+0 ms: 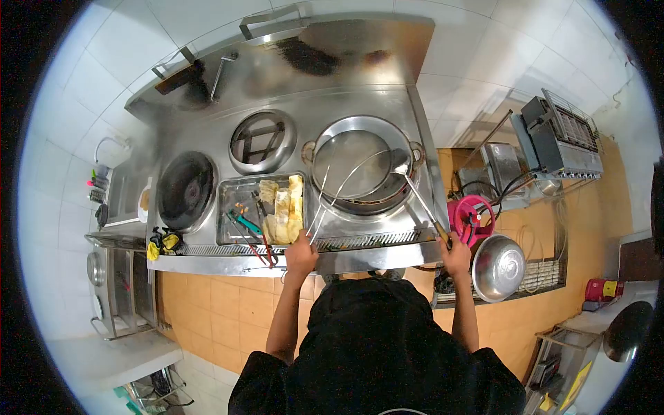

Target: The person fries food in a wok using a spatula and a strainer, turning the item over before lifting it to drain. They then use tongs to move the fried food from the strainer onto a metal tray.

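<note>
Head view showed both hands at the front of the pot point(360, 124). Below its near left, the left hand point(301, 257) gripped a thin wire tool point(333, 202), which reached over the pot's left side. Below its near right, the right hand point(455, 256) was closed around the ladle point(420, 196), whose head lay over the pot's right side; whether it touched the contents, I cannot tell. Just left of the pot sat a tray point(237, 191) with yellow slabs point(281, 216) and tongs point(267, 238). Farther left was a wok point(185, 190); right of the pot, a basin point(499, 268).
</note>
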{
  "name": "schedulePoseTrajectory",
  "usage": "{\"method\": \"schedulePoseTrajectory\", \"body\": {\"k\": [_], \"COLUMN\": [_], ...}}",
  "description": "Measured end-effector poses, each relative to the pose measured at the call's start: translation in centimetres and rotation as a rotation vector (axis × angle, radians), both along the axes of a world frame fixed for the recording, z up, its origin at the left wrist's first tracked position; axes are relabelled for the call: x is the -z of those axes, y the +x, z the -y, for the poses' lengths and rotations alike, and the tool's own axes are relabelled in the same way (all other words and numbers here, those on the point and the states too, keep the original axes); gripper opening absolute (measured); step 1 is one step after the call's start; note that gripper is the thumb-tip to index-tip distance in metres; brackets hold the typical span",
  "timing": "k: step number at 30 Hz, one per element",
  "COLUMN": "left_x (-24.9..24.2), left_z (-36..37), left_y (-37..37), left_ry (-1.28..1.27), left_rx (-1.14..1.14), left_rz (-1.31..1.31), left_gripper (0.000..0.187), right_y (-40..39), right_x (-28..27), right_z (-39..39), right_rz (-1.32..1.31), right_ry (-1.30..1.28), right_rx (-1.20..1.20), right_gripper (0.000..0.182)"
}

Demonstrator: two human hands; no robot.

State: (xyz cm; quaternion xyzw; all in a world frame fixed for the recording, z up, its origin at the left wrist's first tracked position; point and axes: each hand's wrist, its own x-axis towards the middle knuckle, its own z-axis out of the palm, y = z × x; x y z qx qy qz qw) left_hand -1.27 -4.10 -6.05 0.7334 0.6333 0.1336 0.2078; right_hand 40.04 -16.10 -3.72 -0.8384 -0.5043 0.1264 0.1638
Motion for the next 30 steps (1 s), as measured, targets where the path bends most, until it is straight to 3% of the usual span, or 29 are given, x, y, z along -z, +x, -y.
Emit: {"method": "schedulePoseTrajectory", "body": {"k": [16, 28, 30], "left_x": [-0.4, -1.2, -1.6], "left_z": [-1.0, -2.1, -2.3], "left_y": [-5.7, -6.2, -6.0], "left_ry": [0.117, 0.108, 0.112], "left_rx": [0.094, 0.042, 0.046], "left_rz": [-0.284, -0.231, -0.221], "left_gripper": [0.031, 0.025, 0.025], "right_y": [0.0, 2.8, 3.7], "right_x": [0.5, -0.4, -0.5], "right_z": [-0.9, 1.1, 1.4], "right_rz": [0.04, -0.047, 0.053], "right_ry": [0.009, 0.051, 0.021], "right_rx": [0.008, -0.012, -0.081], "right_gripper": [0.038, 0.035, 0.035]}}
